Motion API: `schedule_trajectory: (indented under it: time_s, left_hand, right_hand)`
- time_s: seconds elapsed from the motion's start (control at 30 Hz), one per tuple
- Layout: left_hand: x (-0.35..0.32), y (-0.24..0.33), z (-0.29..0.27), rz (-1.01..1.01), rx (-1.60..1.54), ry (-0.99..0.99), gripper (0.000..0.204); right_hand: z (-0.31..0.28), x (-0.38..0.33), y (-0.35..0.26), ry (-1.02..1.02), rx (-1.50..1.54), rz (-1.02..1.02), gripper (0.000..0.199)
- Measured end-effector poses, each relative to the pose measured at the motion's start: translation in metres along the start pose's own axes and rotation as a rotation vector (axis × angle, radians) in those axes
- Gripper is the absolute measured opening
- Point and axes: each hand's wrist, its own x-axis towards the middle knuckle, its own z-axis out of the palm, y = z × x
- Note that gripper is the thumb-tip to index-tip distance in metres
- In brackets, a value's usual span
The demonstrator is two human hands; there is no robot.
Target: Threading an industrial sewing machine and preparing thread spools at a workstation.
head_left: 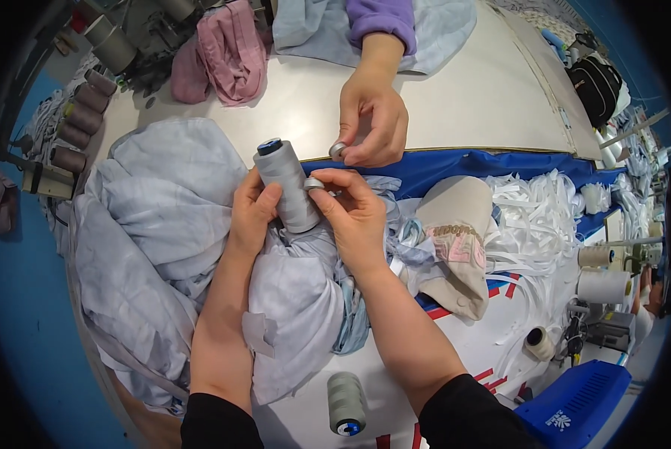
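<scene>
Near the middle, my left hand (pixel 253 208) is closed around a tall spool of grey thread (pixel 294 193), which leans slightly left and shows its dark blue core end at the top. Beside it, my right hand (pixel 356 218) pinches a small silver bobbin (pixel 314 184) between thumb and fingertips, close to the spool's side. Just beyond, another person's hand (pixel 379 120) in a purple sleeve reaches in from the far side, holding a second small bobbin (pixel 338 149). Pale grey-blue fabric (pixel 294 318) lies bunched beneath my hands.
More pale cloth (pixel 163 179) is heaped at left. A beige printed fabric piece (pixel 455 243) and tangled white strips (pixel 534 213) lie at right. A grey-green spool (pixel 347 402) and a blue machine housing (pixel 575 404) are nearest me. Pink cloth (pixel 231 56) sits on the far table.
</scene>
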Motion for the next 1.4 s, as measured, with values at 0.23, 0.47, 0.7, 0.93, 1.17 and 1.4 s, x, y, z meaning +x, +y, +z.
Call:
schedule_trajectory:
  time_s: [0.23,0.47,0.7,0.93,1.17,1.4]
  left_hand:
    - [-0.001,0.003,0.002,0.115,0.040,0.002,0.047]
    - [0.000,0.006,0.001,0.028,0.086,-0.021,0.049]
    - [0.000,0.005,0.001,0.058,0.080,0.000,0.049]
    - [-0.001,0.009,0.003,0.041,0.079,-0.005,0.050]
    - [-0.001,0.007,0.001,0.034,0.079,-0.021,0.051]
    - [-0.001,0.007,0.001,0.031,0.061,-0.028,0.051]
  right_hand:
    - [0.004,-0.002,0.002,-0.015,-0.058,0.024,0.019]
    - [0.005,-0.001,0.007,0.005,-0.028,0.055,0.020]
    - [0.006,0.000,0.004,0.012,-0.010,0.094,0.020]
    - [0.005,0.000,-0.002,-0.024,-0.055,0.111,0.019]
    - [0.006,0.000,0.000,-0.020,-0.036,0.116,0.019]
    - [0.005,-0.001,0.003,-0.002,-0.017,0.119,0.021]
